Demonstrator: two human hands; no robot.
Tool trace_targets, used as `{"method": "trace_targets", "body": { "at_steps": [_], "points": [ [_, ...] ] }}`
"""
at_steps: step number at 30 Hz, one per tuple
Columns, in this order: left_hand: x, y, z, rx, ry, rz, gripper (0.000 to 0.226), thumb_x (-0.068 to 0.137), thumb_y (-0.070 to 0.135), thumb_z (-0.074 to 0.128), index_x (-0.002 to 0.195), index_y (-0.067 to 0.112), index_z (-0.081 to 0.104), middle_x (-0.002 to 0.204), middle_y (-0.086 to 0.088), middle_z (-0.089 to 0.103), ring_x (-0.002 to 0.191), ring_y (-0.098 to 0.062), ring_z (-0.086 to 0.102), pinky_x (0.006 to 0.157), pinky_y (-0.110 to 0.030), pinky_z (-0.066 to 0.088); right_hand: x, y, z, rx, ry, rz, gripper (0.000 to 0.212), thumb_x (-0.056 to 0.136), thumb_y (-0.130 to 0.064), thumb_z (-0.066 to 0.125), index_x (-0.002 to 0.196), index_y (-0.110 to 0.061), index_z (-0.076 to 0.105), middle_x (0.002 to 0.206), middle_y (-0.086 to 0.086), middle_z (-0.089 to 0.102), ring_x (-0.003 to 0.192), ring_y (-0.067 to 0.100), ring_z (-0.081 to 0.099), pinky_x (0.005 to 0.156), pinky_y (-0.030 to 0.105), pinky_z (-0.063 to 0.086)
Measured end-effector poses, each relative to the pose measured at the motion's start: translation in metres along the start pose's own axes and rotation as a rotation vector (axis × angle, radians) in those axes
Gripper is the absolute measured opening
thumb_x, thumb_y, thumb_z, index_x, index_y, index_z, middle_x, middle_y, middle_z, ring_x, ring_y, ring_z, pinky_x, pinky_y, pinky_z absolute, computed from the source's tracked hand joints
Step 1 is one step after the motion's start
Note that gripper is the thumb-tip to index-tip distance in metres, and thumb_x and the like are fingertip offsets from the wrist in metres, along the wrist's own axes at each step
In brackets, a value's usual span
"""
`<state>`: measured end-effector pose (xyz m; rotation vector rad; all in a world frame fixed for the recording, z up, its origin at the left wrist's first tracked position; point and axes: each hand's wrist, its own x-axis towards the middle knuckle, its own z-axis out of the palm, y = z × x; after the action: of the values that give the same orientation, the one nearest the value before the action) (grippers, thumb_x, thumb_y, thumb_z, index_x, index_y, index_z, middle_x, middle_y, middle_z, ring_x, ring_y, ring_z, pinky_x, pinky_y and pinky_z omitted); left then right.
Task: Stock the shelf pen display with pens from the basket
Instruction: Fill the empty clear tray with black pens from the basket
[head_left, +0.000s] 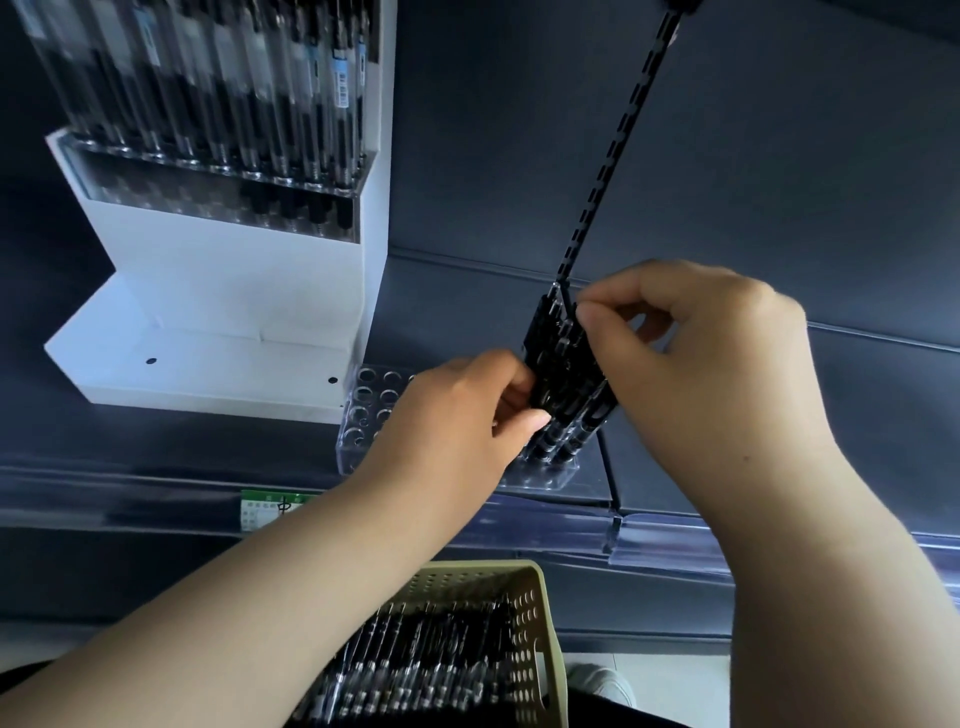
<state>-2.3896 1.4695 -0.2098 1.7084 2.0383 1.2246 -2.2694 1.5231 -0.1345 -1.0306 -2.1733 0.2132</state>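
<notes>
A clear acrylic pen holder (363, 410) with round holes stands on the dark shelf. Several black pens (563, 384) stand upright in its right end. My left hand (457, 415) pinches the lower part of this bunch from the left. My right hand (691, 338) pinches the top of one pen at the bunch's upper right. Below the shelf, an olive perforated basket (530, 613) holds several more black pens (415, 665).
A white display stand (218, 312) filled with clear-barrelled pens stands at the left on the shelf. A black slotted upright (623, 145) runs up the back panel. A green price label (270, 512) sits on the shelf's front rail. A shoe (602, 686) shows on the floor.
</notes>
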Motion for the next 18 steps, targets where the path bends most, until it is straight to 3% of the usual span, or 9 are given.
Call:
{"method": "trace_targets", "body": {
  "at_steps": [4, 11, 15, 18],
  "points": [
    [-0.004, 0.000, 0.005, 0.061, 0.013, 0.072, 0.017, 0.084, 0.029, 0.067, 0.094, 0.015, 0.062, 0.086, 0.003, 0.066, 0.078, -0.015, 0.060, 0.073, -0.029, 0.049, -0.019, 0.002, -0.003, -0.028, 0.049, -0.039, 0.010, 0.079, -0.014, 0.068, 0.079, -0.023, 0.071, 0.068, -0.021, 0.053, 0.073, 0.011, 0.053, 0.067, 0.010, 0.035],
    [-0.011, -0.019, -0.003, 0.073, -0.011, 0.011, 0.020, 0.081, 0.028, 0.071, 0.095, 0.016, 0.063, 0.090, 0.005, 0.063, 0.081, -0.011, 0.058, 0.078, -0.031, 0.051, -0.056, 0.006, 0.004, -0.009, 0.075, -0.087, 0.009, 0.079, -0.014, 0.064, 0.082, -0.017, 0.072, 0.073, -0.009, 0.061, 0.074, 0.015, 0.055, 0.068, 0.024, 0.044],
    [-0.037, -0.026, -0.021, 0.232, -0.025, 0.091, 0.028, 0.085, 0.024, 0.066, 0.111, 0.014, 0.062, 0.104, 0.000, 0.063, 0.094, -0.019, 0.060, 0.080, -0.034, 0.051, -0.079, 0.009, 0.023, -0.050, -0.033, -0.067, 0.008, 0.079, -0.008, 0.067, 0.083, -0.013, 0.072, 0.078, -0.002, 0.068, 0.078, 0.020, 0.057, 0.071, 0.025, 0.044],
    [-0.065, -0.027, -0.031, 0.395, -0.107, 0.091, 0.035, 0.092, 0.030, 0.055, 0.125, 0.018, 0.054, 0.120, 0.003, 0.058, 0.110, -0.018, 0.053, 0.087, -0.033, 0.048, -0.100, 0.012, 0.038, -0.057, -0.216, 0.022, 0.011, 0.083, -0.010, 0.064, 0.090, -0.012, 0.072, 0.087, 0.003, 0.069, 0.087, 0.023, 0.057, 0.076, 0.030, 0.047]
  ]
}}
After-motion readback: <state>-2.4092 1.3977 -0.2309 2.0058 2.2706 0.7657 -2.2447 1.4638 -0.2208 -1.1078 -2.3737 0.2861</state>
